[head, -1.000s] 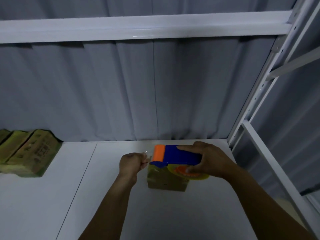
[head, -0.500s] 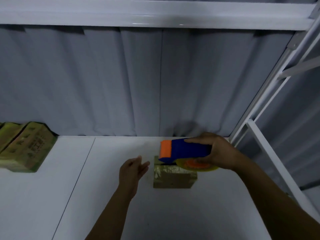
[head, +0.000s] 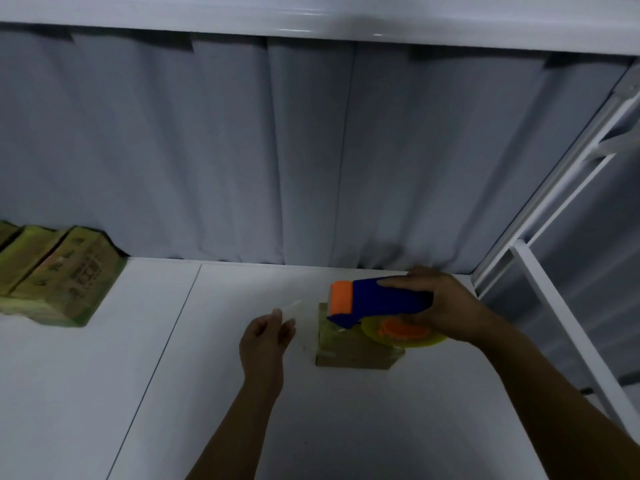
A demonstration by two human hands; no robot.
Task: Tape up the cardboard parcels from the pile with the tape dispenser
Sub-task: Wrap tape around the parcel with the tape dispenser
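Setting: packing or storage bay, industrial rather than domestic. White rack shelf (head: 86, 393) serves as work surface. Grey curtain (head: 207, 150) hangs along its back edge. Upper shelf (head: 173, 15) runs directly above it, slotted metal upright (head: 554, 202) at its right end. Printed cardboard parcels (head: 62, 278) piled at its left end.

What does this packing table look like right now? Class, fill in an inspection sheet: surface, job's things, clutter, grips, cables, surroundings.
Surface: white table, one seam line running across it.
Job's things: parcel under the tape dispenser; pile of parcels at far left.
Clutter: nothing seen.
Grips: right hand holds the tape dispenser; left hand at a clear tape strip, hold too blurred to tell.
Cables: nothing seen.
Surroundings: grey curtain behind; white shelf frame at right.
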